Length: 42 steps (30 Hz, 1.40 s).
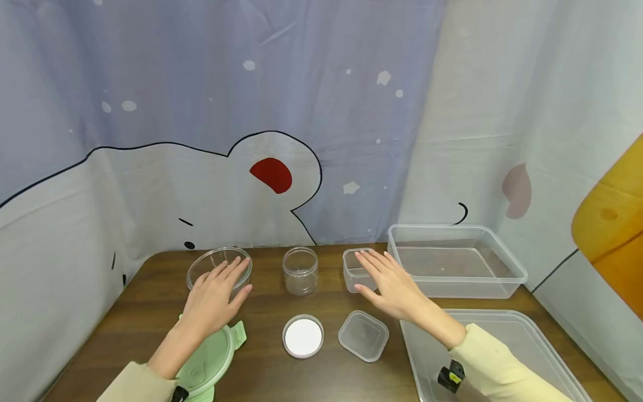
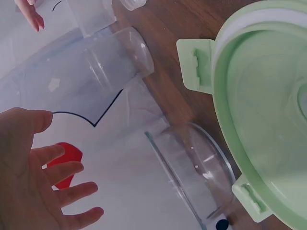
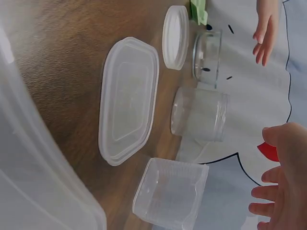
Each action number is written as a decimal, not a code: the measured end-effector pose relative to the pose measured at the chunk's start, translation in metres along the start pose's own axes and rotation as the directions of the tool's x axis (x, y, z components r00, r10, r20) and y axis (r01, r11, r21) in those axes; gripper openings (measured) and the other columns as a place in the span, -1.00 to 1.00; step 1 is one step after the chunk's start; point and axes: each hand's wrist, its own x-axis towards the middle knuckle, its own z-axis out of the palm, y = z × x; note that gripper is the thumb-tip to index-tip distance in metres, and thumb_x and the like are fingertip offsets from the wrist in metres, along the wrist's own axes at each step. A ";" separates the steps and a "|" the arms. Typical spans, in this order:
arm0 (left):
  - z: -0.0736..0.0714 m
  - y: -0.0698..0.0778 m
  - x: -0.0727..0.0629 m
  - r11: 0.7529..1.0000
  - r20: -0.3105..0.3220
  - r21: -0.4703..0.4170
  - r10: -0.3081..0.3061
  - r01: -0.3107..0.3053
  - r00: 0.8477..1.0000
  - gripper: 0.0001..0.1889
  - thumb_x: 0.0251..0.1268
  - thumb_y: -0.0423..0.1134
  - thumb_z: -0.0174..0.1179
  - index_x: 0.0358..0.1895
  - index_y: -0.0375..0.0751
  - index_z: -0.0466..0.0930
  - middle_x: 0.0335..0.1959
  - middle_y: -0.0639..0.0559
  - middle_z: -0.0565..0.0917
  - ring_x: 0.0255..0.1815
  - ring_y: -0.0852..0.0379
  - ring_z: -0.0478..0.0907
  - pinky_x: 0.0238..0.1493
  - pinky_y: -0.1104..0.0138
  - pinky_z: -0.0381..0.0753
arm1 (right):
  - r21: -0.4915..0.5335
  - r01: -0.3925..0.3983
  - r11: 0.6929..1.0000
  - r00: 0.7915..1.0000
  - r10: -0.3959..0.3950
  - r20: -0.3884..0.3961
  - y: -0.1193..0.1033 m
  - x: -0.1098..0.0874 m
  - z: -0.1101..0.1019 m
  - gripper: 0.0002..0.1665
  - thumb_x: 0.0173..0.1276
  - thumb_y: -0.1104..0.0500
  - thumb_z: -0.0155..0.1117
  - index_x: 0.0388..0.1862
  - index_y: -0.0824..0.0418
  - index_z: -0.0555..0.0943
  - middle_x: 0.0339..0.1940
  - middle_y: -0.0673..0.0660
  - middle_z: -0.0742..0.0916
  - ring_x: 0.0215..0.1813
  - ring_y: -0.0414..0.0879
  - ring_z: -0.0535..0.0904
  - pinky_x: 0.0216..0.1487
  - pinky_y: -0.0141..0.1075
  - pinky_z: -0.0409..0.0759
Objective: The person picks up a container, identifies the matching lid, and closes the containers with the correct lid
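Observation:
My left hand (image 1: 213, 298) is held above the table with fingers extended, overlapping a round clear bowl (image 1: 198, 271) in the head view. Below that wrist lies a green lid (image 2: 261, 115) with clip tabs. My right hand (image 1: 392, 285) hovers with straight fingers by a small square clear container (image 1: 353, 276); the right wrist view shows a gap between them. Both hands hold nothing. Between them stands a round clear jar (image 1: 300, 273). In front of it lies a white round lid (image 1: 303, 336), with a translucent square lid (image 1: 364, 336) to its right.
A large rectangular clear container (image 1: 467, 287) stands at the table's back right. Its large translucent lid (image 1: 417, 352) lies in front, partly under my right forearm. A patterned curtain (image 1: 311, 67) hangs right behind the brown wooden table (image 1: 266, 368).

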 end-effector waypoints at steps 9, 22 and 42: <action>-0.004 -0.008 0.005 1.000 0.002 -0.022 -0.014 0.014 1.000 -0.43 0.38 -0.03 0.09 0.39 -0.14 0.32 0.35 -0.20 0.43 0.33 -0.28 0.37 0.21 -0.20 0.38 | 0.021 0.010 1.000 1.000 -0.010 0.004 -0.007 0.014 0.000 -0.17 0.38 -0.18 0.13 0.47 0.24 0.24 0.43 0.20 0.43 0.48 0.10 0.28 0.53 0.02 0.10; -0.014 -0.022 0.006 0.991 -0.006 -0.122 -0.052 0.051 0.999 -0.47 0.38 -0.08 0.10 0.36 -0.17 0.35 0.24 -0.25 0.53 0.21 -0.28 0.45 0.11 -0.18 0.46 | 0.057 0.044 0.997 0.995 -0.039 -0.096 -0.021 0.042 0.004 -0.29 0.33 -0.17 0.20 0.33 0.21 0.44 0.28 0.14 0.58 0.24 0.04 0.49 0.24 -0.01 0.48; -0.032 -0.061 0.020 0.951 0.057 -0.282 -0.119 0.130 0.991 -0.52 0.40 -0.13 0.06 0.29 -0.30 0.39 0.18 -0.33 0.55 0.13 -0.34 0.50 0.05 -0.18 0.48 | 0.150 0.122 0.981 0.981 -0.096 -0.170 -0.069 0.102 0.009 -0.44 0.24 -0.09 0.35 0.12 0.19 0.59 -0.01 0.08 0.72 -0.10 -0.01 0.48 -0.08 -0.17 0.48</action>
